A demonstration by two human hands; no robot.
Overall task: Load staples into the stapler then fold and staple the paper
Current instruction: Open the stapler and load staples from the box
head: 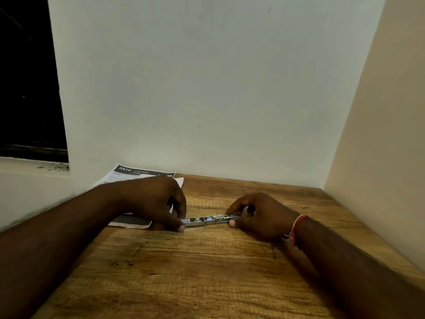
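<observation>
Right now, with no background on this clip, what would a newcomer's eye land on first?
First, the two hands meeting mid-table on a slim metal stapler lying flat on the wooden table: the left hand grips its left end, the right hand pinches its right end. Next, the printed paper at the back left against the wall, partly under the left hand, and a red thread bracelet on the right wrist.

A wood-grain counter (207, 272) is running up to a pale wall, carrying a printed paper (138, 174) lying flat at its far left edge and a slim metal stapler (208, 220) resting near the middle, both hands lying against its ends
</observation>
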